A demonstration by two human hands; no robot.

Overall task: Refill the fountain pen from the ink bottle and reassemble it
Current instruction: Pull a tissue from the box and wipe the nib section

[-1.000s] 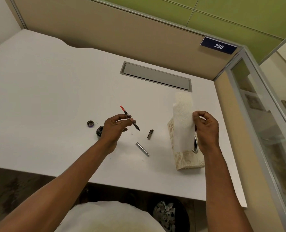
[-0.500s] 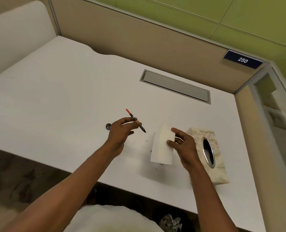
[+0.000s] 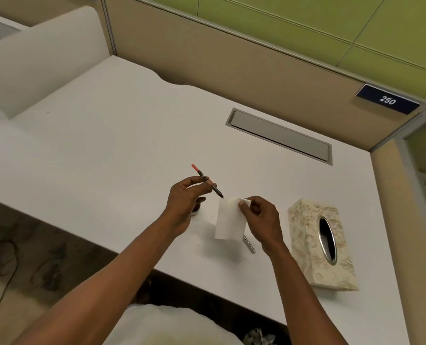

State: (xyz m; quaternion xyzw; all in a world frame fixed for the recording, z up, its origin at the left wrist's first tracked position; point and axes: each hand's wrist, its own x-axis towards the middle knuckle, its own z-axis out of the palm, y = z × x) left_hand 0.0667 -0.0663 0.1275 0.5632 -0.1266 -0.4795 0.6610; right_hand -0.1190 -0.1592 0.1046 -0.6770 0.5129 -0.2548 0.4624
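Tissue point(image 3: 229, 220) now beside pen point(image 3: 208, 181); sign point(image 3: 387, 100) reads "250".

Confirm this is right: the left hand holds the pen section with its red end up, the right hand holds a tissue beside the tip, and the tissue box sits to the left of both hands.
One thing is wrong. In the head view the tissue box sits right of both hands. The left hand does hold the pen section, and the right hand the tissue.

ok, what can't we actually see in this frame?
- Ink bottle: head view, almost all hidden behind the left hand; whether it is open cannot be told.
- Metal pen barrel: upper part covered by the tissue in the right hand.
- Pen nib: too small to show ink.
- Bin contents: cut off by the bottom edge.
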